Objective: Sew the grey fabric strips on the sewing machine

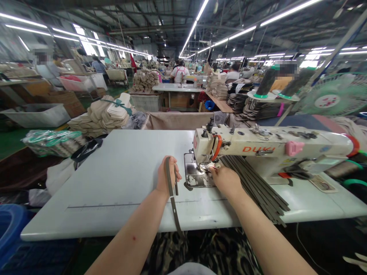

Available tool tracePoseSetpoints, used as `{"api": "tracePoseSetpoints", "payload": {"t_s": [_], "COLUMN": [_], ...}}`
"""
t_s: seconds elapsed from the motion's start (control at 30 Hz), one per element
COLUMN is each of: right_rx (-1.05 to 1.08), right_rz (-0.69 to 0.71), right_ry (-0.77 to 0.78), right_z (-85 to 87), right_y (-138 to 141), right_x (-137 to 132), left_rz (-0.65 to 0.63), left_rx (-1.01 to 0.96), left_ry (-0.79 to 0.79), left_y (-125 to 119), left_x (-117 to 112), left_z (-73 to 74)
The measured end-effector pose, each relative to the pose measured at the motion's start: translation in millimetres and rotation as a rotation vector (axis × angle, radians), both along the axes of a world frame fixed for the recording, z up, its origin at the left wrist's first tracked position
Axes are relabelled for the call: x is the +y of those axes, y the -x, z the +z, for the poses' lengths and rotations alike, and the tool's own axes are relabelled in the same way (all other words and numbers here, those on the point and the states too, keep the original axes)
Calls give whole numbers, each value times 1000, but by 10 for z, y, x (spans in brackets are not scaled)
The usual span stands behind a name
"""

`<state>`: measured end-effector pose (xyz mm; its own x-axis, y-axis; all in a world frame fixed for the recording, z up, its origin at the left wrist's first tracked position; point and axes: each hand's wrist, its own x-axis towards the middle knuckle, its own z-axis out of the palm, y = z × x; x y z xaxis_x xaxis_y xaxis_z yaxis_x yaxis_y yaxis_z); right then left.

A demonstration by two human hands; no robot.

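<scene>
A narrow grey-brown strip is looped over my left hand, whose fingers curl around it. Its loose end, with small holes in it, hangs over the table's front edge. My right hand is at the needle area of a white sewing machine, its fingers pinched together beside the presser foot. Whatever is between those fingertips is hidden. Beneath the machine arm, to the right of my right hand, lies a fanned bundle of similar strips.
The white table has a printed ruler line near its front. Thread cones and a green fan stand behind the machine. Stacked beige pieces sit at the far left, with a blue basket nearer. Other people work farther back.
</scene>
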<state>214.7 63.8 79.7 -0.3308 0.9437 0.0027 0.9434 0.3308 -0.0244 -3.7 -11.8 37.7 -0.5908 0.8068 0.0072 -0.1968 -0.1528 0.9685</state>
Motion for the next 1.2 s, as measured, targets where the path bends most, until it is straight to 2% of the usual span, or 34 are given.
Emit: {"api": "tracePoseSetpoints", "payload": {"t_s": [0.17, 0.3, 0.43, 0.7, 0.83, 1.2], "right_rx": [8, 10, 17, -2, 2, 1], "right_rz": [29, -14, 17, -27, 20, -21], "right_ry": [79, 87, 105, 35, 46, 36], "right_z": [37, 65, 92, 90, 72, 45], "right_y": [40, 32, 47, 43, 57, 58], "right_x": [-42, -55, -74, -100, -113, -142], "left_rz": [-2, 0, -12, 3, 2, 60], "left_rx": [-22, -18, -6, 3, 32, 32], "left_ry": [-5, -7, 4, 0, -7, 10], "left_y": [-2, 3, 8, 12, 3, 33], "left_x": [2, 5, 7, 6, -6, -4], "left_z": [-3, -10, -22, -23, -8, -12]}}
